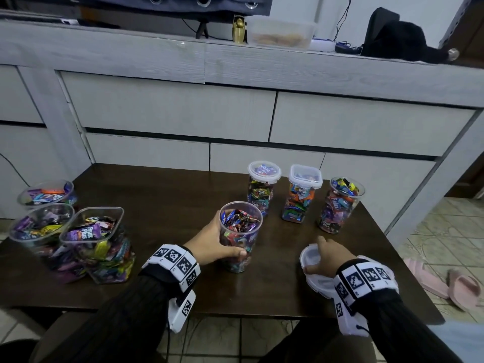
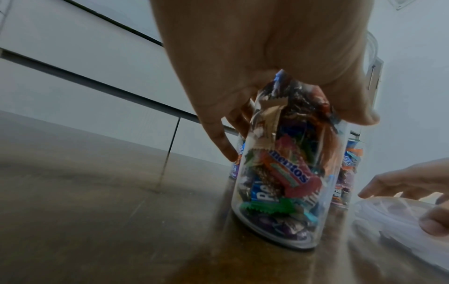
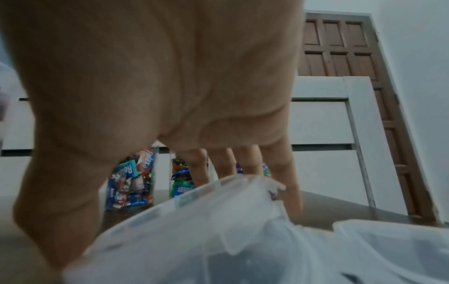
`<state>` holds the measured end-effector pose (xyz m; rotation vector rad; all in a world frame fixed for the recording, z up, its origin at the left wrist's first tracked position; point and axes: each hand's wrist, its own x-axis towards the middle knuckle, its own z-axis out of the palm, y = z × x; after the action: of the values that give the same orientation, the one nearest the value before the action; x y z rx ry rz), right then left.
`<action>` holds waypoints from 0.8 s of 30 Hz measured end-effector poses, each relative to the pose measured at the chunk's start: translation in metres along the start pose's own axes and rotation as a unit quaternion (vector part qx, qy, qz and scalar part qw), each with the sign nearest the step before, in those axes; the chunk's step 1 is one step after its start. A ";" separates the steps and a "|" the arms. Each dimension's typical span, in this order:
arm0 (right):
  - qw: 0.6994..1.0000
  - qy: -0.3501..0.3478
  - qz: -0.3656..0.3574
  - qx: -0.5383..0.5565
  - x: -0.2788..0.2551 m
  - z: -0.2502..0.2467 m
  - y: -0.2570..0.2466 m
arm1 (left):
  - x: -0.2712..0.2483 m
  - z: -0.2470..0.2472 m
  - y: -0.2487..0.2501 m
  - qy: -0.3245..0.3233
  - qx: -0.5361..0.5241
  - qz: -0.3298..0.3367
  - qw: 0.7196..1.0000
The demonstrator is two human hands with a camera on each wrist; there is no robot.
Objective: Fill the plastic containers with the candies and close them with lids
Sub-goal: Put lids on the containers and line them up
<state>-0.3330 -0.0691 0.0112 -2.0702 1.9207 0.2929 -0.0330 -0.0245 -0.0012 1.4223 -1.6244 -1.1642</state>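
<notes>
While in left hand (image 1: 209, 243), clear cylindrical container (image 1: 242, 229)

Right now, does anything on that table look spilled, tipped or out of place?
Nothing looks spilled or damaged. One oddity: the lidless jar at the far right is heaped with candies to its rim, so closing it may be awkward.

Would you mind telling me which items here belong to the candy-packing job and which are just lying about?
Job: left hand gripping the open jar; right hand pinching a lid; spare lid beneath; round-lidded jar; square-lidded jar; unlidded jar; three open containers.
Lying about: pink slippers; black bag; clear tub; gold ornament.
</notes>
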 end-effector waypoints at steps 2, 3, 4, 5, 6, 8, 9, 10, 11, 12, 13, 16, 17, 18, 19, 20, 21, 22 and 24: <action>1.000 0.002 0.000 -0.007 0.000 0.003 -0.002 | 0.000 0.000 0.000 0.000 0.000 -0.002 1.000; 1.000 0.002 -0.001 -0.013 -0.001 0.004 -0.003 | 0.000 0.000 0.000 0.000 -0.001 -0.003 1.000; 1.000 0.001 -0.002 -0.020 -0.001 0.006 -0.005 | 0.001 0.000 -0.001 0.000 -0.001 -0.002 1.000; 1.000 0.000 -0.005 -0.024 -0.002 0.007 -0.006 | 0.001 0.000 -0.001 0.001 -0.003 0.000 1.000; 1.000 0.001 -0.009 -0.026 -0.003 0.008 -0.006 | 0.000 0.000 -0.002 0.001 -0.006 0.001 1.000; 1.000 0.007 -0.019 -0.023 -0.005 0.006 -0.008 | 0.001 0.001 -0.004 0.005 -0.013 0.006 1.000; 1.000 0.007 -0.022 -0.016 -0.008 0.005 -0.008 | 0.000 0.002 -0.006 0.005 -0.016 0.007 1.000; 1.000 0.009 -0.028 -0.003 -0.010 0.001 -0.009 | 0.001 0.002 -0.006 0.007 -0.018 0.007 1.000; 0.999 0.015 -0.038 0.017 -0.013 -0.004 -0.012 | 0.001 0.002 -0.007 0.007 -0.020 0.006 1.000; 0.997 0.030 -0.054 0.044 -0.016 -0.010 -0.014 | 0.001 0.002 -0.007 0.007 -0.021 0.005 1.000; 0.993 0.054 -0.077 0.074 -0.020 -0.017 -0.018 | 0.001 0.002 -0.007 0.007 -0.022 0.005 1.000; 0.965 0.128 -0.175 0.149 -0.032 -0.042 -0.043 | 0.002 0.002 -0.009 0.004 -0.019 0.004 1.000; 0.954 0.138 -0.209 0.164 -0.037 -0.050 -0.055 | 0.003 0.001 -0.009 0.005 -0.015 0.007 1.000; 0.945 0.138 -0.240 0.173 -0.040 -0.057 -0.067 | 0.003 0.000 -0.009 0.003 -0.011 0.009 1.000; 0.938 0.133 -0.268 0.174 -0.042 -0.062 -0.080 | 0.003 -0.001 -0.008 0.000 -0.011 0.012 1.000; 0.932 0.125 -0.292 0.171 -0.043 -0.065 -0.092 | 0.004 -0.002 -0.007 -0.004 -0.015 0.017 1.000; 0.929 0.115 -0.310 0.167 -0.043 -0.067 -0.103 | 0.004 -0.003 -0.005 -0.006 -0.016 0.025 1.000; 0.927 0.105 -0.321 0.161 -0.042 -0.067 -0.112 | 0.004 -0.003 -0.004 -0.006 -0.014 0.035 0.999; 0.929 0.087 -0.330 0.140 -0.039 -0.067 -0.127 | 0.002 -0.003 -0.001 -0.003 -0.009 0.046 0.999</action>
<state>-0.2135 -0.0484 0.0975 -2.4349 1.1380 -0.3076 -0.0302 -0.0275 -0.0007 1.3208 -1.6614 -1.1288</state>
